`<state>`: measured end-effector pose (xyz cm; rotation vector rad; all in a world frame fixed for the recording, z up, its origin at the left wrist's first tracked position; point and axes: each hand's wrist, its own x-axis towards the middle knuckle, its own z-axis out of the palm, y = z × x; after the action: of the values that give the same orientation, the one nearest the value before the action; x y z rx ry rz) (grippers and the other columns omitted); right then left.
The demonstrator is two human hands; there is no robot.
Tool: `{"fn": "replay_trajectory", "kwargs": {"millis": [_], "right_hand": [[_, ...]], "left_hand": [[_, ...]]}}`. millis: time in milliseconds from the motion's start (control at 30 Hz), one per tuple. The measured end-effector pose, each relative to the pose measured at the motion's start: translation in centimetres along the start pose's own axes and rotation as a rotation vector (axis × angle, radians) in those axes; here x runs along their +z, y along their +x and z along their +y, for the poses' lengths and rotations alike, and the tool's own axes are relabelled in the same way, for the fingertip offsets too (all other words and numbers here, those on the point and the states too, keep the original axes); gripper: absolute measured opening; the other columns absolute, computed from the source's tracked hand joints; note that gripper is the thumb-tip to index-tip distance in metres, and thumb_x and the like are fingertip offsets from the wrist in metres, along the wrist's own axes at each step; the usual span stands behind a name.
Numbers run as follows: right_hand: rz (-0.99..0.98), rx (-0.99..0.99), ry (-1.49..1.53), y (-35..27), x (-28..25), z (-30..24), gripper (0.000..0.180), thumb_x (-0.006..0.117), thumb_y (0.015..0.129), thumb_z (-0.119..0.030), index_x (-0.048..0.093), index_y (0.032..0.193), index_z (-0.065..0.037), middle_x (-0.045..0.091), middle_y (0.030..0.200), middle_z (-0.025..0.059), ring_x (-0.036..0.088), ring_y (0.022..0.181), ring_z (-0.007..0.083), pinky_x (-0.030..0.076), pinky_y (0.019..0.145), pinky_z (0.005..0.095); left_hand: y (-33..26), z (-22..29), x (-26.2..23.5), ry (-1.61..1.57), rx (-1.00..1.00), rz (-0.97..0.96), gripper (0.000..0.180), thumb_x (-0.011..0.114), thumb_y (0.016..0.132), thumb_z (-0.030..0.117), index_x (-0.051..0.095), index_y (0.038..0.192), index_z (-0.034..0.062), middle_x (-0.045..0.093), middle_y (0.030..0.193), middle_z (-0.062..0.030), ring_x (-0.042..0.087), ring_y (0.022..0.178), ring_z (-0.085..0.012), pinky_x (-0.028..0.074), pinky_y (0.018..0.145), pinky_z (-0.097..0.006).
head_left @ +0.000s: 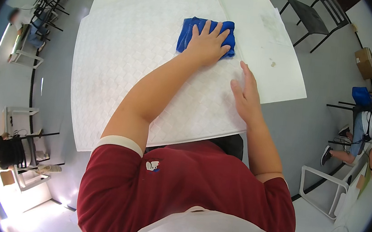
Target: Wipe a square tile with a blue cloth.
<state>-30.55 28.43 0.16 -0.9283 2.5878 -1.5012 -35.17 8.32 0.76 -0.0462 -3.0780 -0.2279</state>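
A folded blue cloth (pixel 185 33) lies near the far middle of a white textured sheet (pixel 123 64) that covers much of the table. My left hand (pixel 207 43) rests on top of the cloth, palm down, its fingers spread and not wrapped round it. To the right and nearer me, my right hand (pixel 247 97) is turned on edge with the thumb apart from the fingers. It is open and holds nothing, close to the sheet's right edge. Whether it touches the surface I cannot tell.
Smooth white tabletop (pixel 285 79) shows right of the sheet, with a small stain (pixel 272 63). A black chair (pixel 314 18) stands at the far right, near a cardboard box (pixel 366 63). Other people sit at desks along both sides of the room.
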Motion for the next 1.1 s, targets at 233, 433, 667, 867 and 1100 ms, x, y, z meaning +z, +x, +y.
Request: {"fn": "replay_trajectory", "kwargs": {"millis": [233, 433, 667, 867, 1100], "right_hand": [[0.014, -0.005, 0.0, 0.4, 0.7, 0.2, 0.057, 0.053, 0.092, -0.027, 0.037, 0.138, 0.003, 0.042, 0.14, 0.0235, 0.034, 0.134, 0.0381, 0.026, 0.11, 0.0432], [0.043, -0.001, 0.001, 0.3, 0.8, -0.1, 0.057, 0.053, 0.093, -0.027, 0.037, 0.138, 0.003, 0.043, 0.139, 0.0232, 0.036, 0.133, 0.0374, 0.028, 0.11, 0.0422], [0.155, 0.004, 0.105, 0.2, 1.0, 0.5, 0.056, 0.051, 0.095, -0.026, 0.034, 0.14, 0.003, 0.039, 0.141, 0.023, 0.035, 0.133, 0.0351, 0.027, 0.11, 0.0416], [0.158, -0.003, 0.19, 0.1, 1.0, 0.6, 0.056, 0.05, 0.096, -0.026, 0.033, 0.141, 0.003, 0.037, 0.141, 0.0233, 0.034, 0.133, 0.0348, 0.026, 0.111, 0.0413], [0.151, -0.004, 0.091, 0.2, 0.8, 1.0, 0.054, 0.048, 0.096, -0.026, 0.033, 0.141, 0.002, 0.039, 0.141, 0.0222, 0.036, 0.132, 0.032, 0.029, 0.109, 0.0392]], "left_hand": [[1.3, 0.9, 0.0, -0.028, -0.096, 0.005, 0.054, 0.036, 0.097, 0.046, 0.032, 0.147, 0.0272, 0.021, 0.155, -0.0104, 0.013, 0.142, -0.0426, 0.011, 0.106, -0.071], [0.6, 1.0, -0.6, 0.013, -0.047, -0.042, 0.052, 0.035, 0.096, 0.05, 0.034, 0.145, 0.033, 0.017, 0.157, -0.0097, 0.011, 0.142, -0.0449, 0.01, 0.103, -0.074], [-3.9, 2.8, -0.9, -0.011, 0.156, -0.043, 0.055, 0.041, 0.094, 0.051, 0.037, 0.145, 0.0302, 0.015, 0.157, -0.0123, 0.009, 0.142, -0.0446, 0.01, 0.105, -0.071], [-5.0, 3.0, -0.6, -0.049, 0.205, 0.01, 0.057, 0.045, 0.092, 0.051, 0.039, 0.143, 0.028, 0.022, 0.155, -0.0149, 0.014, 0.141, -0.0452, 0.012, 0.104, -0.073], [-4.8, 3.3, 0.0, -0.044, 0.205, 0.071, 0.054, 0.042, 0.093, 0.051, 0.043, 0.141, 0.0275, 0.027, 0.154, -0.0115, 0.018, 0.141, -0.0424, 0.014, 0.103, -0.072]]}}
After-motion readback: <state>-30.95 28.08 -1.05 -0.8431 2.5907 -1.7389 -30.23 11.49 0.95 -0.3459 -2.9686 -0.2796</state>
